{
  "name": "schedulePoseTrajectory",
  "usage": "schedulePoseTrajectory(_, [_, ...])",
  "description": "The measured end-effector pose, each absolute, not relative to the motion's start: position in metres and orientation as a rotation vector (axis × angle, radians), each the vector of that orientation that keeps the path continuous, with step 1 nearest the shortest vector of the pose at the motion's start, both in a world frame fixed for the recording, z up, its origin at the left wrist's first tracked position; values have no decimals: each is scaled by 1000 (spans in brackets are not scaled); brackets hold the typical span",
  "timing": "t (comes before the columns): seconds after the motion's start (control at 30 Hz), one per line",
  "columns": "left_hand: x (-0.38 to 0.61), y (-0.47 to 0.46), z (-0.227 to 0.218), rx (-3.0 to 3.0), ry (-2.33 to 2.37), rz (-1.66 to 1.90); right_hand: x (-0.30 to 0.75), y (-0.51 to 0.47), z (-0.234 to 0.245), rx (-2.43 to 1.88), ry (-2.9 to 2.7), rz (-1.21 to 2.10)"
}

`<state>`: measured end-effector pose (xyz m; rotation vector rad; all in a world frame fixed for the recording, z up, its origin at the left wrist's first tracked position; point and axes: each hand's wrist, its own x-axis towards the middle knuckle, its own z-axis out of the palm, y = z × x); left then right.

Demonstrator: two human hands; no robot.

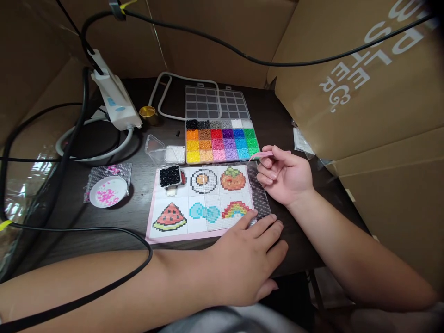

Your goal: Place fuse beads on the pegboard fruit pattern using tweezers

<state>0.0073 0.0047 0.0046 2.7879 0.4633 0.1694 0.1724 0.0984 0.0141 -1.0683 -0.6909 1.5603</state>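
Pink tweezers (265,154) are pinched in my right hand (286,173), their tips near the lower right corner of the bead box (222,141). My left hand (249,252) lies with fingers spread on the near right corner of a clear pegboard (262,199). Under the pegboard is a pattern sheet (180,203) with pixel pictures of a watermelon, an egg, a rainbow and others. On the sheet's upper left stands a small tub of black beads (169,176). Beads in many colours fill the box's compartments, and its clear lid (217,102) is folded back.
Left are a white dish (108,191) of pink and white beads on another pegboard (126,173), a white-bead container (175,154) and a gold cup (148,114). A power strip (116,99) and black cables (208,39) hang about. Cardboard walls (381,115) enclose the table.
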Motion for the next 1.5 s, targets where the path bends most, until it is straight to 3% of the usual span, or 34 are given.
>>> schedulePoseTrajectory(0.43, [6,4,3,2797,456,177,170,97,11,-1005,-694,1535])
schedulePoseTrajectory(1.13, [6,5,-1,2777,461,201,153,78,4,-1272,-1380,936])
schedulePoseTrajectory(1.5, [6,4,1,2778,469,206,153,77,4,-1316,-1346,995])
